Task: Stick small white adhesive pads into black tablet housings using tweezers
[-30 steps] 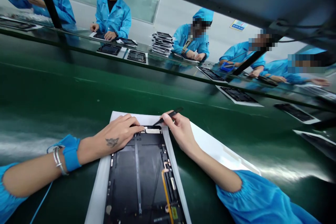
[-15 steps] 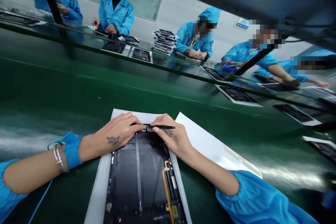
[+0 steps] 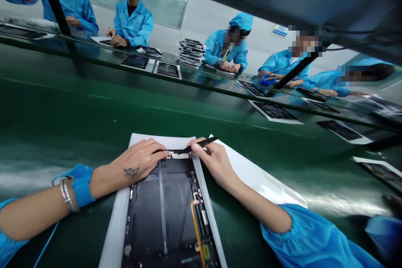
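While our left hand point(image 3: 140, 160) lies over the upper left corner of a flat black device point(image 3: 176, 205), its fingertips touch the top edge, and whether they pinch some small part there we cannot tell. Our right hand point(image 3: 216, 161) has its thumb and fingers together, clamped on a slim black tool point(image 3: 205, 142), whose tapered end points down and left toward the pale strip point(image 3: 181, 156) along the device's top edge; whether the tip touches that strip is too small for us to tell. The device lies lengthwise before us on a white sheet point(image 3: 113, 230), its smooth, dull panels divided by a thin grey band point(image 3: 162, 213), and an orange ribbon cable point(image 3: 196, 226) bends along its right side, near a small yellow-green label point(image 3: 206, 252). Just beside our right hand we see a second white sheet point(image 3: 251, 171), smooth and flat, with a slanting edge. The glossy green work surface point(image 3: 94, 109) shines with streaky reflections. A blue strap point(image 3: 83, 186) and a rounded, silvery bracelet point(image 3: 65, 192) circle our left wrist, and our blue sleeve point(image 3: 307, 234) on the right gathers in soft puckers.
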`<move>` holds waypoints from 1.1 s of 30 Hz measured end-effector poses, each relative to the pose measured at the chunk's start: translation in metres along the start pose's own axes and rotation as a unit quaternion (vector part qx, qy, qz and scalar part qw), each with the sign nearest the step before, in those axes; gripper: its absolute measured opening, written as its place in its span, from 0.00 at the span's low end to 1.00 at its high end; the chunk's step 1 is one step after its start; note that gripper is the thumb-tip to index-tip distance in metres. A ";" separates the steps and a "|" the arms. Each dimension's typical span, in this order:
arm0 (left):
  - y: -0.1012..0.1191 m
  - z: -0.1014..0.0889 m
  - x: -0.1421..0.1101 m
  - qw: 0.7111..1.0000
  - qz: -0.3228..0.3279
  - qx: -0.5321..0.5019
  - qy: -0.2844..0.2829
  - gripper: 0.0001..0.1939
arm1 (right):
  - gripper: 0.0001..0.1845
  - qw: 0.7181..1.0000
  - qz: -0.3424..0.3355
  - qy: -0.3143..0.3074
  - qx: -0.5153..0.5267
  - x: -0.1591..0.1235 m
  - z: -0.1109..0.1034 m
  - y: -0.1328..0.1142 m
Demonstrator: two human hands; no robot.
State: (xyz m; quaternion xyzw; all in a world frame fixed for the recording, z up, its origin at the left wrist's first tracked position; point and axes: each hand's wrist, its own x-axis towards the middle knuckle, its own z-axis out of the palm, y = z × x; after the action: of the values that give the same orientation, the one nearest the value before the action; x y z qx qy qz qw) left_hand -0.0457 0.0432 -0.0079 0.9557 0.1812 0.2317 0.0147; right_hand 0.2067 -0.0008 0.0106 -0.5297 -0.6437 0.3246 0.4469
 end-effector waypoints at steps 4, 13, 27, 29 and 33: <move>0.001 -0.003 0.003 0.999 0.002 0.030 -0.037 0.22 | 0.22 0.989 0.101 0.077 0.081 -0.003 -0.011 0.009; 0.001 0.000 0.001 0.996 -0.004 0.054 -0.064 0.25 | 0.27 0.977 0.161 0.064 0.128 -0.002 -0.012 0.012; 0.000 0.003 0.000 0.998 0.003 0.046 -0.033 0.25 | 0.25 0.980 0.125 0.078 0.132 -0.005 -0.007 0.011; 0.000 0.003 0.000 0.998 0.006 0.046 -0.032 0.24 | 0.25 0.981 0.125 0.076 0.127 -0.006 -0.008 0.012; 0.000 0.002 0.001 0.998 0.003 0.047 -0.035 0.25 | 0.25 0.983 0.122 0.073 0.116 -0.005 -0.008 0.014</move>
State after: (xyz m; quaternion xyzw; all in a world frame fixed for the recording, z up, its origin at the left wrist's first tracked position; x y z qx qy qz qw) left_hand -0.0445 0.0434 -0.0090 0.9633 0.1885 0.1897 -0.0249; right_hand 0.2199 -0.0031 -0.0001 -0.5710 -0.4975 0.4097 0.5085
